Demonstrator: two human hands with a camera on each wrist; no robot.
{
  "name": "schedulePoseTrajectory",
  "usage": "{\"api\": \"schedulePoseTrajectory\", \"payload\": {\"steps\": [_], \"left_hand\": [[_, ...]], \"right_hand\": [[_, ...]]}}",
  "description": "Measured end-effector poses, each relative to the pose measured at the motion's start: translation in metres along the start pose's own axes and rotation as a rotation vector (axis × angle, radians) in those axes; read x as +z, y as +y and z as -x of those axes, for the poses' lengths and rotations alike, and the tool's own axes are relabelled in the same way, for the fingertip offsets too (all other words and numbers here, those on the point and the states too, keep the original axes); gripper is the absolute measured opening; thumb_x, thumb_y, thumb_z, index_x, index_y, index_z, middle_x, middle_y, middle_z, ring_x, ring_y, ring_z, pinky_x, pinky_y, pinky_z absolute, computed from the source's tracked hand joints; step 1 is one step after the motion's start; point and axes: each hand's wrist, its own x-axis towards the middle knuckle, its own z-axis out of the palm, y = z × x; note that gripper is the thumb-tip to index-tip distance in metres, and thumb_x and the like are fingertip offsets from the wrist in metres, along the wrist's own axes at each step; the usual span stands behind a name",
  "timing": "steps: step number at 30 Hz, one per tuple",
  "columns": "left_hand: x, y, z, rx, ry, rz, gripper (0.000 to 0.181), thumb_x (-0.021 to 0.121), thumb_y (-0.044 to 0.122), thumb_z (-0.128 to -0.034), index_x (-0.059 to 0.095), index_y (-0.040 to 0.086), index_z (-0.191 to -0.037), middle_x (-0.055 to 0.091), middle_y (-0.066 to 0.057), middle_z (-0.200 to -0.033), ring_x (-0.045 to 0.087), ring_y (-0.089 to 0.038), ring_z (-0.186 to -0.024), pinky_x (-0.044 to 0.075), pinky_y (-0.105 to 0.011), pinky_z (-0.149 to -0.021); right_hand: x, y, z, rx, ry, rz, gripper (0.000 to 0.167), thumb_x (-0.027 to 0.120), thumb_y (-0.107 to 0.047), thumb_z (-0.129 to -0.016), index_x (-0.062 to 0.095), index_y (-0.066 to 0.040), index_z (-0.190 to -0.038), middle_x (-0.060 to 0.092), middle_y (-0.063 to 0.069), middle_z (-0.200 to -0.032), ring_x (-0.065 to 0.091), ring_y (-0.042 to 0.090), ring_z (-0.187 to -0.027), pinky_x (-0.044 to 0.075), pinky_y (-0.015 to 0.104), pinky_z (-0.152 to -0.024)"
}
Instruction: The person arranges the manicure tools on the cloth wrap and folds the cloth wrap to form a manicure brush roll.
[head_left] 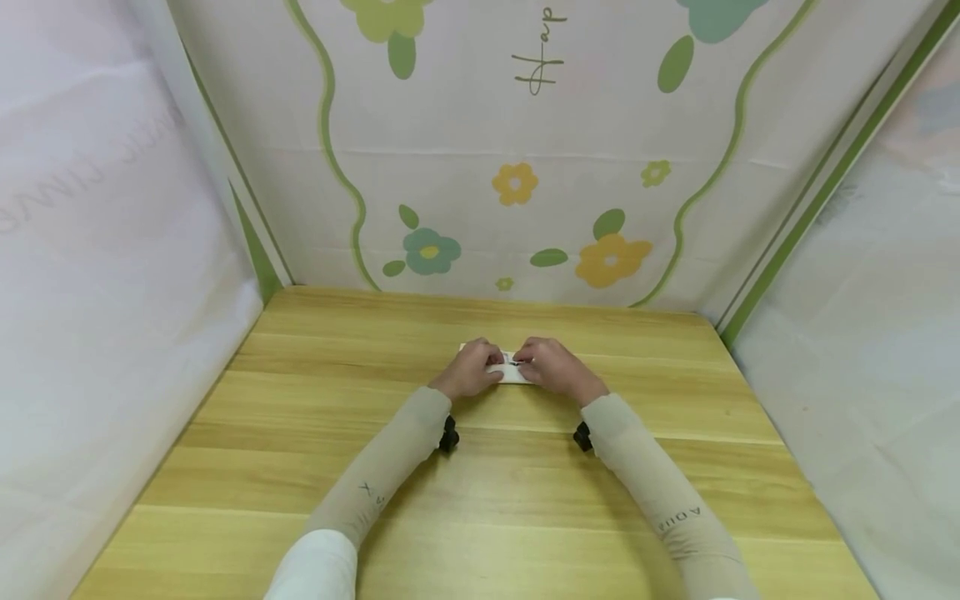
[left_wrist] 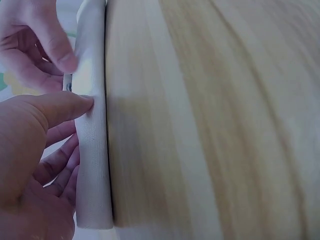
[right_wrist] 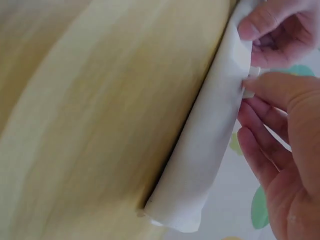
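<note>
A long white piece with a fine cloth-like texture and a rounded front edge (head_left: 514, 375) lies on the table between the two hands; its exact kind cannot be told. My left hand (head_left: 472, 369) pinches it, the thumb on its front face in the left wrist view and the fingers behind. From the other side my right hand (head_left: 555, 368) holds its back edge between thumb and fingers. A small pale tab (right_wrist: 255, 72) sticks out behind the white piece (right_wrist: 195, 160), between the hands. Fingers partly hide what lies behind the edge.
The wood-grain table (head_left: 495, 475) extends toward the person. Behind it stands a white cloth wall (head_left: 465, 117) with printed flowers. More white cloth hangs at the left (head_left: 112, 250) and right (head_left: 847, 333). Dark wrist devices (head_left: 447, 435) sit under both forearms.
</note>
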Motion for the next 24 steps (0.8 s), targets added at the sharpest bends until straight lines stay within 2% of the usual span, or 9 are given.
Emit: {"api": "schedulePoseTrajectory", "payload": {"steps": [4,9,18,24], "left_hand": [[-0.0003,-0.0006,-0.0006,-0.005,-0.008,-0.003,0.016,0.074,0.012,-0.0988,0.074,0.001,-0.110,0.067,-0.011,-0.105,0.059,-0.020,-0.095,0.053,-0.036,-0.089],[-0.0001,-0.0002,-0.0001,-0.006,-0.014,-0.001,0.014,0.074,0.011,-0.0988,0.075,0.002,-0.109,0.067,-0.010,-0.105,0.059,-0.020,-0.095,0.053,-0.035,-0.089],[0.0008,0.0022,0.0013,0.003,-0.002,-0.009,0.011,0.072,0.008,-0.0994,0.075,0.001,-0.107,0.068,-0.011,-0.103,0.060,-0.021,-0.094,0.053,-0.038,-0.088],[0.0009,0.0023,0.0004,0.001,0.005,-0.008,0.011,0.071,0.008,-0.1001,0.075,0.002,-0.108,0.068,-0.011,-0.103,0.059,-0.021,-0.093,0.053,-0.037,-0.088]], "right_hand": [[0.0020,-0.0042,0.0032,-0.011,-0.001,0.047,0.024,0.079,-0.013,-0.095,0.078,-0.002,-0.116,0.073,0.013,-0.113,0.071,0.027,-0.104,0.061,0.041,-0.090],[0.0067,-0.0041,0.0057,-0.035,0.033,0.095,0.024,0.079,-0.013,-0.096,0.079,-0.001,-0.116,0.073,0.010,-0.111,0.069,0.023,-0.101,0.061,0.038,-0.087],[0.0093,-0.0035,0.0045,-0.161,0.086,0.196,0.009,0.078,-0.006,-0.095,0.083,-0.004,-0.102,0.074,0.009,-0.102,0.066,0.019,-0.087,0.059,0.035,-0.077],[0.0102,-0.0019,0.0026,-0.226,0.103,0.254,0.007,0.077,-0.005,-0.095,0.083,-0.005,-0.098,0.072,0.007,-0.098,0.062,0.017,-0.084,0.058,0.033,-0.075]]}}
